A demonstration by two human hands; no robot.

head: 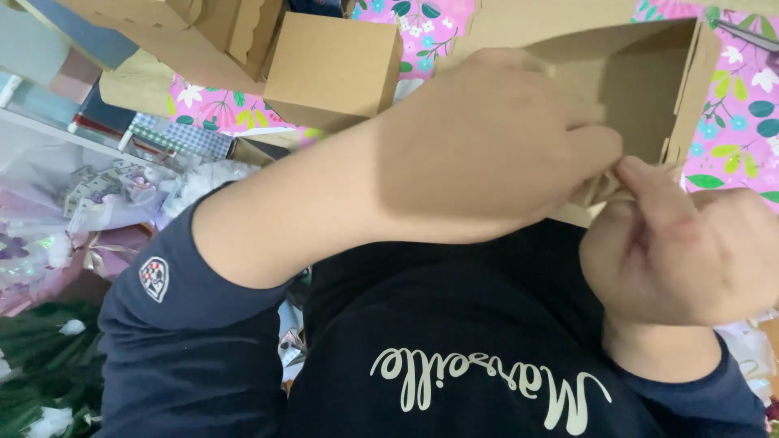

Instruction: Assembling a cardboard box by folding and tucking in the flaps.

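An open brown cardboard box [649, 73] lies on a pink flowered sheet close in front of my chest. My left hand [487, 146] reaches in from the left in a navy sleeve, fingers curled over the box's near edge. My right hand [682, 251] comes up from the lower right. Its thumb and fingers pinch a crumpled cardboard flap [600, 191] at that same edge, touching my left fingertips. Both hands grip the box's near wall, and the left hand hides much of the box's left side.
A smaller brown cardboard box [333, 69] sits at the upper middle, with more folded cardboard pieces [162, 24] at the top left. The pink flowered sheet [422, 28] covers the surface. Clear wrapping, ribbons and white flowers [97, 203] pile up at the left.
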